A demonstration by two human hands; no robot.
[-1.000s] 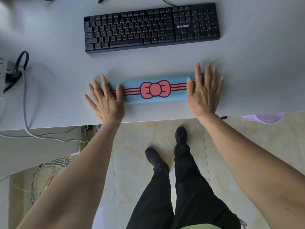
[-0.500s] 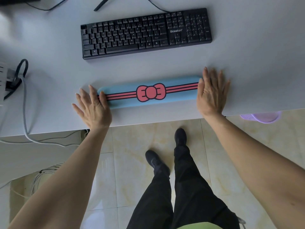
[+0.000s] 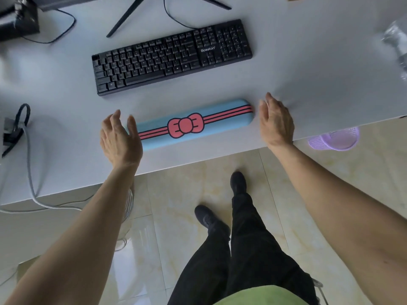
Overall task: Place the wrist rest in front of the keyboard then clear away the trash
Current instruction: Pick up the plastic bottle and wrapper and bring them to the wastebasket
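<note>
Wrist rest [image 3: 193, 123] near desk [image 3: 319, 89] edge, below keyboard [image 3: 171, 57]; hands [image 3: 120, 137] [image 3: 276, 122] open, empty, flanking its ends.

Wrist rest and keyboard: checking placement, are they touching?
Apart. The head view shows a strip of bare desk between the wrist rest and the keyboard.

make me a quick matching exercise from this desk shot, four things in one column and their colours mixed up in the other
Things:
1. keyboard
2. wrist rest
3. bow
4. basket

Colours:
A. pink-red
B. purple
C. black
D. light blue

Pairs: 1-C, 2-D, 3-A, 4-B
</note>
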